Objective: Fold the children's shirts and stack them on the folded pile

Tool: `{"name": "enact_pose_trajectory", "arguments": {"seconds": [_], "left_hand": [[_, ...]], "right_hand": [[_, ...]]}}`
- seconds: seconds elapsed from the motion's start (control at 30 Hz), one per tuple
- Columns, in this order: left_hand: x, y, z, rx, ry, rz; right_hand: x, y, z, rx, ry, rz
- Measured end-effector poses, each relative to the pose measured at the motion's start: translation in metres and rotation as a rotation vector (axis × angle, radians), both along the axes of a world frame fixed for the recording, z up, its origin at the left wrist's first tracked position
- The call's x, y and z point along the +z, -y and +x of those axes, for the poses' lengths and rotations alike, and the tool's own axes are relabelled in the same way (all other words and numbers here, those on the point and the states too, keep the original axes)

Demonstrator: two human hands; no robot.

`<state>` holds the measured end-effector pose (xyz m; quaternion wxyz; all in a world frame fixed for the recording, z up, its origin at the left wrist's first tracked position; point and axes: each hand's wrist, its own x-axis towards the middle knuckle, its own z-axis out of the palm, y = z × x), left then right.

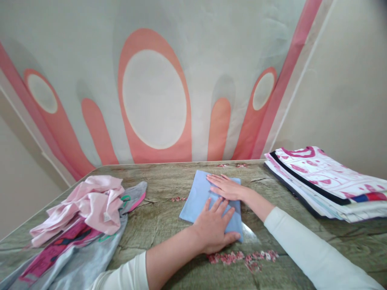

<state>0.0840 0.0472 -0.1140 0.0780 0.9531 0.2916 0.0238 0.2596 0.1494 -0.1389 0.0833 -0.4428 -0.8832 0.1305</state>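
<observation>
A light blue folded cloth [193, 201] lies flat near the middle of the wood-patterned table. My left hand [213, 225] is spread over its near part, fingers apart and palm down. Farther back, my right hand [226, 187] rests flat on the cloth's upper right part with its fingers stretched out. Neither hand grips anything; both press or lie on the fabric and hide part of it. Whether the blue cloth is a garment I cannot tell.
To the left lies a crumpled heap with a pink cloth [101, 201] over a grey garment [87, 255] with a magenta print. At the right stands a stack of folded clothes [320, 185], a white-and-pink printed shirt on top. The table [163, 177] meets a wall behind.
</observation>
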Motion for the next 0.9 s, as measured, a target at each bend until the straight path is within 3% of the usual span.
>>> {"name": "enact_pose_trajectory", "arguments": {"seconds": [0.17, 0.33, 0.5, 0.73, 0.9], "left_hand": [[0.005, -0.014, -0.011, -0.008, -0.01, -0.053], [-0.007, -0.03, -0.018, 0.25, -0.009, 0.058], [-0.014, -0.031, -0.017, 0.268, -0.017, 0.057], [-0.013, -0.028, -0.016, 0.294, 0.005, 0.009], [-0.013, -0.042, -0.023, 0.3, 0.04, -0.07]], "right_hand": [[-0.002, -0.023, -0.007, -0.167, -0.021, 0.02], [0.006, -0.027, -0.032, 0.035, -0.109, -0.049], [-0.001, -0.041, -0.045, 0.124, -0.034, -0.069], [-0.011, -0.068, -0.047, -0.03, -0.006, -0.017], [-0.018, -0.061, -0.039, -0.124, -0.134, 0.07]]}}
